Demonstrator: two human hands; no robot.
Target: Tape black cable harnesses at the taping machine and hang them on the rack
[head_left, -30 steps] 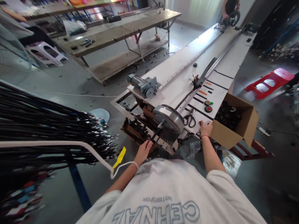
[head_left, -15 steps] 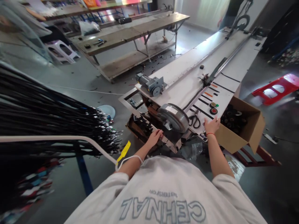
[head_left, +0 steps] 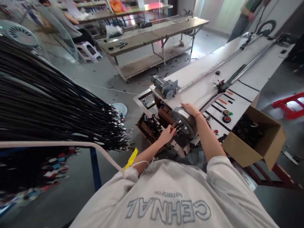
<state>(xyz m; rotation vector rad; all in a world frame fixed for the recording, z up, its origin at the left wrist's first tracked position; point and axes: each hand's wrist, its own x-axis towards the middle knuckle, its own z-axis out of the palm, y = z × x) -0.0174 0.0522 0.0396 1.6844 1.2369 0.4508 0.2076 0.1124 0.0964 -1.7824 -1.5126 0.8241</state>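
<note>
A grey wheel (head_left: 175, 114) stands at the near end of the long white bench (head_left: 201, 85), with a pale label on its rim. My right hand (head_left: 190, 109) rests over the top of that rim, fingers stretched out and lying flat. In front of the wheel's hub, my left hand (head_left: 168, 133) is closed in a pinch; what sits between its fingertips is too small to make out. A red push button (head_left: 216, 132) is on the bench right of my right forearm, which covers most of the scissors there. Black and orange strips lie beyond.
A cardboard box (head_left: 254, 152) of dark rolls stands at the right. Bundles of black cords (head_left: 59, 104) hang at the left beside a white bent tube (head_left: 78, 144). A grey motor (head_left: 163, 87) sits on the bench's left corner. Other people are in the background.
My right hand has moved left from the bench edge onto the wheel's rim. My left hand has come closer to the hub, still pinched. The view has turned left.
</note>
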